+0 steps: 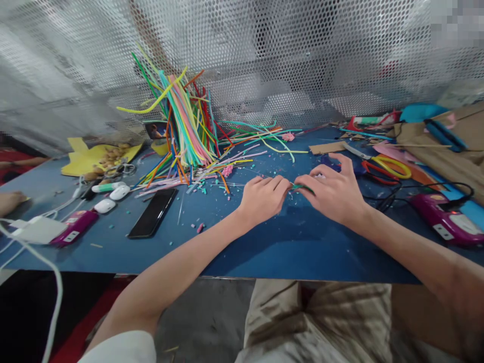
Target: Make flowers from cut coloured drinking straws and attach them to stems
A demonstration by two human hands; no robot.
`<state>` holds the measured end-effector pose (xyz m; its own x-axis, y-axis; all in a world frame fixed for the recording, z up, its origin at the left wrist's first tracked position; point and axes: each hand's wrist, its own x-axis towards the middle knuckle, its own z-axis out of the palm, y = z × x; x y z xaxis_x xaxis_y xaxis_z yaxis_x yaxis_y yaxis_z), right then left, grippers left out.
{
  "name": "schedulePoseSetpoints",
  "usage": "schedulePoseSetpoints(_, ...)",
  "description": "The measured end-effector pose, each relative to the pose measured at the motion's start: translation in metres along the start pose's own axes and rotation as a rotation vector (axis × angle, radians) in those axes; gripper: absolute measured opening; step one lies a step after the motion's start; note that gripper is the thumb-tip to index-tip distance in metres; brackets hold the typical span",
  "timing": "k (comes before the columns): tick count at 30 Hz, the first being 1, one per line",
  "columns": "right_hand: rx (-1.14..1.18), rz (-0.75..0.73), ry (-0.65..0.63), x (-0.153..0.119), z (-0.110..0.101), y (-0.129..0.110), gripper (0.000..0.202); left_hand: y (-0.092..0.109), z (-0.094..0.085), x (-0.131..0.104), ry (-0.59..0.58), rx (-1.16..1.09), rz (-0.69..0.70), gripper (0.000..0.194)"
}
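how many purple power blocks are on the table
2: left purple block by the white charger, right purple block at the picture's right edge. Others may be hidden.

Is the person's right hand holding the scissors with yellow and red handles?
No, the scissors lie beyond the right hand, which holds a thin green piece.

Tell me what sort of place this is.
Probably a craft workspace: a bundle of colourful, bendy-looking stems stands on the blue table, with scissors on the right and small coloured bits scattered about.
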<state>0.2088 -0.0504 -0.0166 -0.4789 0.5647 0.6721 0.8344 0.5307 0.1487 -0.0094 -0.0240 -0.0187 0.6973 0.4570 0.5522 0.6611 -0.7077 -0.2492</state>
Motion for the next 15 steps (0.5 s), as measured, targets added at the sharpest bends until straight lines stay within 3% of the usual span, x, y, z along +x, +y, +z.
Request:
schedulePoseSetpoints(6, 0.159, 0.11, 0.008, -0.001, 0.006, 0.006, 0.011, 0.001, 0.004, 0.001, 0.009, 0.013, 0.011, 0.022)
schedulePoseSetpoints(15, 0.204, 0.139, 0.045, -0.001, 0.007, 0.01, 0.015, 0.0, 0.0, 0.002, 0.003, -0.031, 0.001, 0.025)
